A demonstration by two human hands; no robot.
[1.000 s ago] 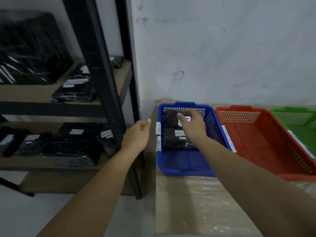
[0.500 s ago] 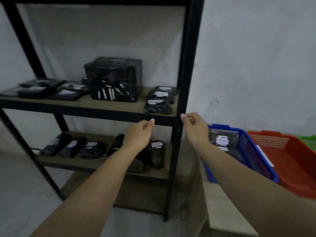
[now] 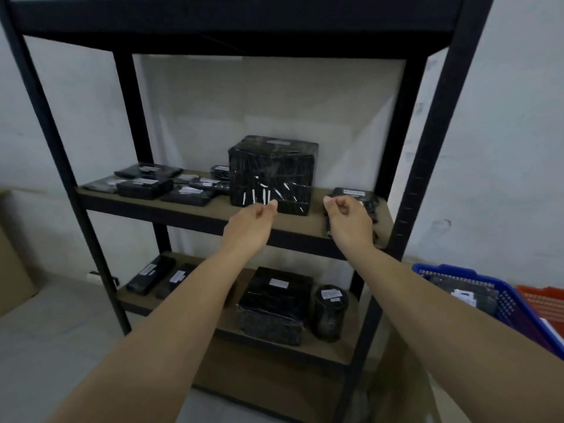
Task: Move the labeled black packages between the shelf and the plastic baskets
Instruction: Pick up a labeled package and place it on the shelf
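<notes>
A black metal shelf (image 3: 195, 210) fills the view. Its middle board carries a large black wrapped box (image 3: 271, 172), several flat labeled black packages (image 3: 143, 186) to the left, and a small stack of black packages (image 3: 355, 193) at the right end. My left hand (image 3: 250, 225) hovers in front of the big box, fingers loosely curled, holding nothing. My right hand (image 3: 348, 222) hangs just in front of the right stack, fingers loosely curled and empty. The blue basket (image 3: 476, 288) at the lower right holds labeled black packages.
The lower board carries a black wrapped box (image 3: 274, 306), a black cylinder package (image 3: 329, 312) and slim black packages (image 3: 152, 273). The orange basket (image 3: 543, 300) peeks in beside the blue one. A cardboard box (image 3: 12, 254) stands at the far left on the floor.
My view swung left from the baskets to the shelf. My right hand left the package in the blue basket and rose, empty, to the middle shelf; my left hand rose alongside it.
</notes>
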